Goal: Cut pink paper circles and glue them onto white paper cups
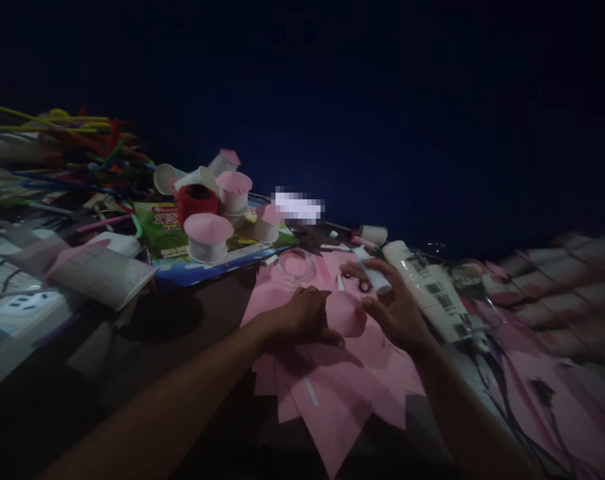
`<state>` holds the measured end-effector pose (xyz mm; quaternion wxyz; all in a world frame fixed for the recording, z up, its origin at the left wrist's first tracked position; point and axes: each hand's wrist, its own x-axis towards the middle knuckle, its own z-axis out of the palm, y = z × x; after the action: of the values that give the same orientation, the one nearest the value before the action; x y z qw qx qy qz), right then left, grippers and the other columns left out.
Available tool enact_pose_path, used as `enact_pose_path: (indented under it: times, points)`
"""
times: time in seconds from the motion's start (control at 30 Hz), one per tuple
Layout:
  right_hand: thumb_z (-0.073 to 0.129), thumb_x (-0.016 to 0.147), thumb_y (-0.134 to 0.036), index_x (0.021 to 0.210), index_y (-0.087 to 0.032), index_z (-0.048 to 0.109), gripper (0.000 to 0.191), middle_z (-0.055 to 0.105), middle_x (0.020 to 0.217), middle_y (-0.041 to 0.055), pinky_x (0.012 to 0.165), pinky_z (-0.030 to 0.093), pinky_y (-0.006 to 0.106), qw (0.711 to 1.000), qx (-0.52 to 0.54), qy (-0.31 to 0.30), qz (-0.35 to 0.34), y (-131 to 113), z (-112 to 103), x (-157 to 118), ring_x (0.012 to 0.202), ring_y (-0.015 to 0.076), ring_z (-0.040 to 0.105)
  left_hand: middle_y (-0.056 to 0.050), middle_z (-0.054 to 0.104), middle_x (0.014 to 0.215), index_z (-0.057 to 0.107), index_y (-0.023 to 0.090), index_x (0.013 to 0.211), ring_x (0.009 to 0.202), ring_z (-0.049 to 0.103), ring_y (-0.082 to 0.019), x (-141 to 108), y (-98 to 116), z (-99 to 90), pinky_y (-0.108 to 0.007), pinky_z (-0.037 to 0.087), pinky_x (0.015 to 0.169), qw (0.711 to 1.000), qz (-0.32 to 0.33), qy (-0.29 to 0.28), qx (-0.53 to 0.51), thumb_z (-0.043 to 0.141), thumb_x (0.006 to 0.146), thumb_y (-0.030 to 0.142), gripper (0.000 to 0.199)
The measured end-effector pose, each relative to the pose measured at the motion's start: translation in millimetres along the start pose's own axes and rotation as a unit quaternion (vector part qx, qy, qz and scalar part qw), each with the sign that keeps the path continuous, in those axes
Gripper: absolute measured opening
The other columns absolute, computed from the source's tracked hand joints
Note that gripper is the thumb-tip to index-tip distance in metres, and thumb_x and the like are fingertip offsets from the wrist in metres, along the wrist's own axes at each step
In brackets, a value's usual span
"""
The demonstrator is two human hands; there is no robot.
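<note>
My left hand (308,317) is curled at the left edge of a small pink paper cone (347,315), its thumb below and its fingers above the rim. On the other side of the cone is my right hand (400,310), its fingers bent around a white glue bottle (378,279) that tilts up and left. The right thumb lies close to the cone's right edge. Beneath both hands spreads a stack of pink paper sheets (332,407). Scissors (364,287) with dark loops lie partly hidden beside the bottle. A clear tape-like ring (295,265) rests on the paper.
Paper cups with pink cone tops (208,230) stand at the left on a colourful packet (162,233), around a red roll (196,203). Farther left are a power strip (22,320) and pipe cleaners (82,133). Wrapped cup stacks (430,290) and cables (507,400) lie right.
</note>
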<state>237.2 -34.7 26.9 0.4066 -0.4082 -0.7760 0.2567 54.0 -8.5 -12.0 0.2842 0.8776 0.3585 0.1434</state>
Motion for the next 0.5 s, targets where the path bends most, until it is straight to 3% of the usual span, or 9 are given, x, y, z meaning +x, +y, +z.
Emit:
enact_pose_path:
  times: [0.23,0.5]
  points:
    - [0.056,0.077,-0.02,0.119,-0.024,0.045,0.043,0.055,0.119,0.0093,0.084,0.047,0.037,0.982,-0.166,-0.089,0.018,-5,16,-3,0.105,0.0224,0.056,-0.012,0.059,0.106,0.052,0.015,0.109,0.104,0.051,-0.03,0,3,-0.8,-0.043,0.034,0.092,0.999,-0.002,-0.003,-0.035,0.066,0.064,0.053,0.06]
    - [0.051,0.081,-0.024,0.118,-0.024,0.043,0.038,0.058,0.116,0.0087,0.076,0.049,0.034,0.973,-0.209,-0.089,0.039,-5,22,1,0.094,0.0208,0.061,-0.013,0.054,0.115,0.057,0.015,0.1,0.106,0.048,-0.029,-1,7,-9.8,-0.042,0.032,0.095,0.999,0.017,-0.022,-0.042,0.066,0.066,0.049,0.049]
